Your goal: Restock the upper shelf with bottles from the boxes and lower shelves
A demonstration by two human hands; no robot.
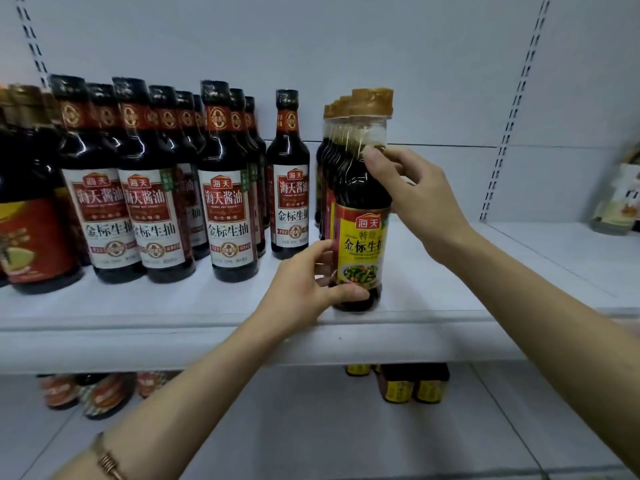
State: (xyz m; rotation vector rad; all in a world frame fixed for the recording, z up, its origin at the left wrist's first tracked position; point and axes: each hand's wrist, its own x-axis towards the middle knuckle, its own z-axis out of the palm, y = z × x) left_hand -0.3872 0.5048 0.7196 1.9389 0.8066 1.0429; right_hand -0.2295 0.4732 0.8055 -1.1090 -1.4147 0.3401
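A thin bracelet [108, 460] is seen on the left arm, nearest of all. Under the shelf, more bottles [414, 382] are kept on the lower shelf.

At the front of the upper shelf [173, 327], a yellow-label bottle [360, 237] is held upright by both hands. Its bottom part is gripped by the left hand [301, 282], with the thumb curled across the front. Its shoulder, just under the neck, is pinched by the right hand [412, 192]. The bottle's base seems to be resting on the shelf, near the edge.

The bottle is full of dark sauce, so it is likely heavy. It looks hard and shiny, so it may be slippery and could break if dropped. It is best held low on the body and steadied near the top.

Behind it, a row of the same bottles [330, 161] is lined up. To the left, white-label bottles [225, 209] are standing in rows.
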